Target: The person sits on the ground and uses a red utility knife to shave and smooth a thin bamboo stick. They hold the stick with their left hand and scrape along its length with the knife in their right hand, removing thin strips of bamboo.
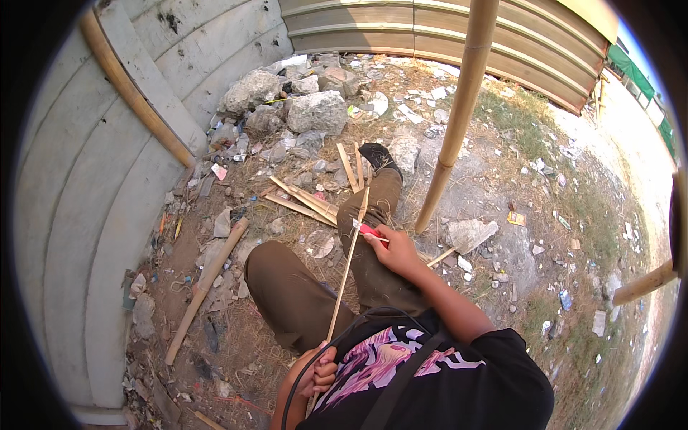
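Note:
A long, thin bamboo strip (343, 283) runs from my belly out over my raised right leg (376, 204). Close to my shirt, my left hand (319, 369) is closed around its near end. In my right hand (395, 249), resting over my right thigh, is a red-handled cutter knife (371, 233). Its pale blade meets or lies right beside the strip, toward the far end; exact contact is too small to tell. Beyond my knees, several split bamboo pieces (304, 202) lie on the ground.
A thicker bamboo piece (208, 289) lies left of my legs. An upright bamboo pole (459, 118) stands ahead to the right. Grey wall panels (86, 236) rise at left, and a corrugated metal fence (444, 32) behind. Rocks (315, 112) and litter cover the ground.

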The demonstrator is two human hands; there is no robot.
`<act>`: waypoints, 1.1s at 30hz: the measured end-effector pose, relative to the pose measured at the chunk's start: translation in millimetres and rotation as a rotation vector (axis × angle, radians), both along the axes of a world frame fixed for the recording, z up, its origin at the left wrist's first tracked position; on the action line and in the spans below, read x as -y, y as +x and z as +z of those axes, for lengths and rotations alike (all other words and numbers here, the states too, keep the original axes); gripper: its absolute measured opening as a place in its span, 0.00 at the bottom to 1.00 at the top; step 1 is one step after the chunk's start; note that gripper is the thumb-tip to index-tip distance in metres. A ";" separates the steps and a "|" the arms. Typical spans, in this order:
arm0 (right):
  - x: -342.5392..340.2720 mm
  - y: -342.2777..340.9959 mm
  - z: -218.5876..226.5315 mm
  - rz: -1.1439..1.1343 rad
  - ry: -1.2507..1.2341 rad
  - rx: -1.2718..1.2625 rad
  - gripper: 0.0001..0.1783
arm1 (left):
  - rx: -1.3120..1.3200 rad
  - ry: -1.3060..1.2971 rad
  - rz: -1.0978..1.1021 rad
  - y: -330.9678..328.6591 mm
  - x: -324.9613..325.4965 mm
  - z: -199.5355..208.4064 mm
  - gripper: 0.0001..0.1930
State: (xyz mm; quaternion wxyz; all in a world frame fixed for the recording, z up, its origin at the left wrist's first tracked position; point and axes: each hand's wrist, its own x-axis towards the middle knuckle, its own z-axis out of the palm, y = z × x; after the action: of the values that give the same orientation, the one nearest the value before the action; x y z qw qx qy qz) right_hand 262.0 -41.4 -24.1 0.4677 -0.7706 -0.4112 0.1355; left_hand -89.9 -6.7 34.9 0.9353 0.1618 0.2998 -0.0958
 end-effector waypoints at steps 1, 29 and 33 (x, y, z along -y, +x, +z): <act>-0.6 -1.8 2.9 0.006 -0.036 -0.010 0.19 | 0.000 -0.009 0.007 -0.8 0.5 1.3 0.23; 5.7 31.7 26.5 0.244 -0.209 0.087 0.13 | 0.038 -0.253 0.004 -9.7 -11.8 -25.5 0.26; 1.7 22.6 33.4 0.210 -0.314 0.231 0.13 | -0.005 -0.181 -0.003 -6.0 -10.2 -19.1 0.26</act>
State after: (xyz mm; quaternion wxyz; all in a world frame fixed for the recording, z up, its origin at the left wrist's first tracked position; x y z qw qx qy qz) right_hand 284.6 -43.1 9.3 0.2752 -0.7974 -0.5137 0.1567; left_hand -95.8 3.5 15.8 0.9452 0.0767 0.2921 -0.1241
